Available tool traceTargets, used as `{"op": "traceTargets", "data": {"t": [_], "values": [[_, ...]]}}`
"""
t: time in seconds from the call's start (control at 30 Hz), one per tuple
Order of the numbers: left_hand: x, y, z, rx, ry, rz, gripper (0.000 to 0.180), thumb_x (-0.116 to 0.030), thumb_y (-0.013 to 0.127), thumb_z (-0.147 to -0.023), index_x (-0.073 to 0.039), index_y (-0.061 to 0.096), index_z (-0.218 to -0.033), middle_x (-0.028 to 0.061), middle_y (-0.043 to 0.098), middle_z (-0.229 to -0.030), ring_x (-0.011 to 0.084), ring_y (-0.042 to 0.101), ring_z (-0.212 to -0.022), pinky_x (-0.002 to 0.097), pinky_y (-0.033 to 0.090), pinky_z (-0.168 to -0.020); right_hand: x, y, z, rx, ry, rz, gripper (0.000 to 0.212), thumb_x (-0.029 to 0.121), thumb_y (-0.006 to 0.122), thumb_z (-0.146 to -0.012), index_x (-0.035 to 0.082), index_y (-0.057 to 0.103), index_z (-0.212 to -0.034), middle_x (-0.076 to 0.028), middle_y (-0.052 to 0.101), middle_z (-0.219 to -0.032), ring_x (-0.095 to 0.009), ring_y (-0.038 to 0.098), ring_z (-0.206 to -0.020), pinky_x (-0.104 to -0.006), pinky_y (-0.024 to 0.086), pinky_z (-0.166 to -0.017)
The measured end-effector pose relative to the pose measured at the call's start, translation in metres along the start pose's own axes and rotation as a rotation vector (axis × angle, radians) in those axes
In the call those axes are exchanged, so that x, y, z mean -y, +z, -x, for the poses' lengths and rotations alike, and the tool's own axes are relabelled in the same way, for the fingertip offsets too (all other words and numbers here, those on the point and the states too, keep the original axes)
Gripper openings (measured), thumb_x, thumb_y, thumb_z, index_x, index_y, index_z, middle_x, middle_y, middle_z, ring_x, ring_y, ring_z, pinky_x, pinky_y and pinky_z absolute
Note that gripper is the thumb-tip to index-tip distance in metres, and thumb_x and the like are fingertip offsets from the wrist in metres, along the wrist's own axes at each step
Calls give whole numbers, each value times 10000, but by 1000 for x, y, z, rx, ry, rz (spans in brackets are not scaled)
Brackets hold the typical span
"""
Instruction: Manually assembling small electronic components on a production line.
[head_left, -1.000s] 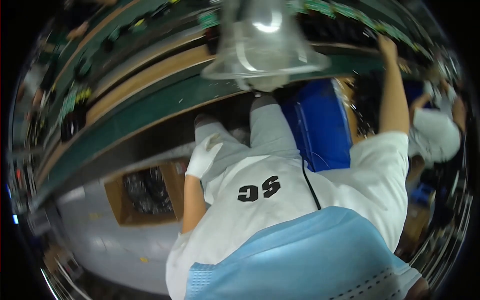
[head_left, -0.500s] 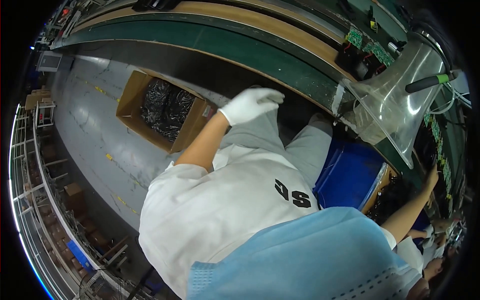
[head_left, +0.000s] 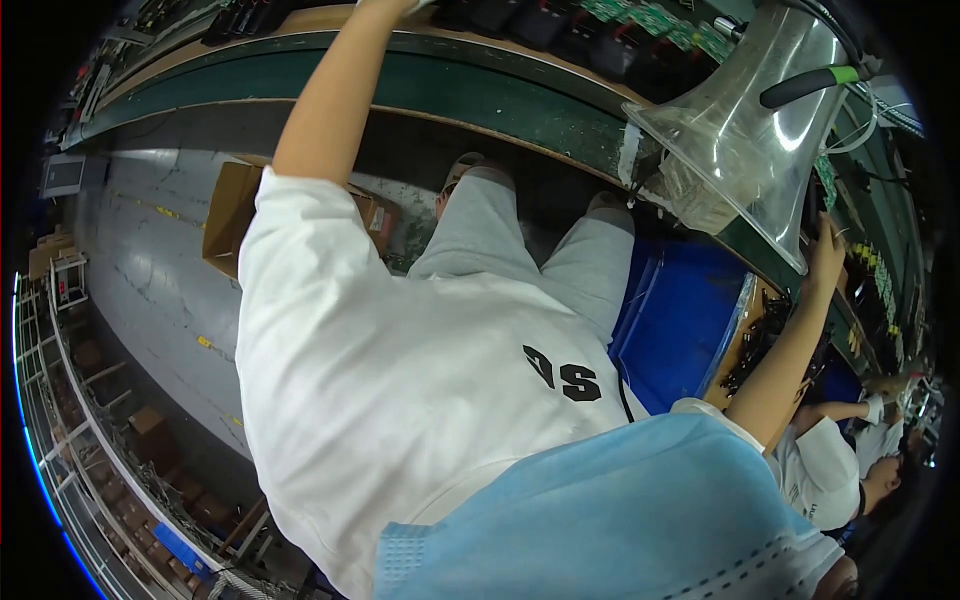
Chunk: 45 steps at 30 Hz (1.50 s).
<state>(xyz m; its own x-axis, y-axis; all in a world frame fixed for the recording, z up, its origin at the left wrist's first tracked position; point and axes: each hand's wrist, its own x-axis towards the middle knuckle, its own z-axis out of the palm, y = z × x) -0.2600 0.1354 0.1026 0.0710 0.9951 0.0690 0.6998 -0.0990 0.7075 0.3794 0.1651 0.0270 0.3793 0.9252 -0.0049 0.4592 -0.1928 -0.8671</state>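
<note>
My left hand [head_left: 408, 6] reaches out over the far side of the bench. Only a sliver of its white glove shows at the top edge, so its fingers are hidden. Beyond the clear flared hood [head_left: 745, 130], my bare right hand [head_left: 827, 258] is at the bench on the right. Its fingers look bent against something dark that I cannot make out. A row of black housings [head_left: 540, 25] with red wires runs along the bench at the top, green circuit boards [head_left: 685, 32] beside them.
A handle with a green band [head_left: 810, 87] sticks out by the hood. Under the bench edge stands a blue bin [head_left: 675, 325], next to a box of black parts [head_left: 757, 335]. An open cardboard carton [head_left: 228, 215] is on the floor at left. Another person [head_left: 825, 465] sits at lower right.
My left hand has swung from above my lap up and away to the far side of the bench. The right hand has moved farther forward along the bench. The view has shifted.
</note>
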Motion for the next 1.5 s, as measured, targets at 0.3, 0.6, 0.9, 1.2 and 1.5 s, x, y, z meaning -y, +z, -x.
{"op": "traceTargets", "data": {"t": [0.3,0.6,0.9,1.2,1.5], "values": [[47,-6,-43,-183,-428,-55,367,-370,748,-782,-19,686,-867,38,628,-707,123,515,-577,252,436,-522,36,43,66,115,-163,-114,340,222,582,-933,58,631,-1228,27,558,-739,-24,321,-528,-182,221,-479],[73,-56,-12,-534,-420,-267,467,-369,673,-831,-22,669,-1142,139,687,-1104,255,646,-946,324,510,-845,39,-88,79,28,-308,522,278,225,591,-935,25,694,-1098,-27,705,-889,-91,576,-684,-218,460,-665],[-27,7,113,-483,-32,128,530,35,484,-918,-24,371,-1432,180,478,-1364,211,600,-1064,266,514,-851,-56,-211,27,188,-136,1029,339,287,617,-899,-31,675,-1001,-90,678,-808,-170,611,-699,-295,490,-693],[-26,126,166,-31,-150,1207,418,-141,423,-1010,-5,379,-1402,209,570,-1147,264,592,-950,331,503,-840,-89,-160,7,-38,-402,1063,209,203,587,-887,12,665,-917,-33,550,-616,-103,424,-506,-255,357,-466],[-54,215,183,230,-390,1286,670,-138,699,-866,34,325,-1395,306,528,-1241,311,629,-984,378,522,-873,52,-150,111,-435,-51,193,226,207,490,-895,67,634,-790,-10,547,-609,-65,431,-485,-199,294,-420]]}}
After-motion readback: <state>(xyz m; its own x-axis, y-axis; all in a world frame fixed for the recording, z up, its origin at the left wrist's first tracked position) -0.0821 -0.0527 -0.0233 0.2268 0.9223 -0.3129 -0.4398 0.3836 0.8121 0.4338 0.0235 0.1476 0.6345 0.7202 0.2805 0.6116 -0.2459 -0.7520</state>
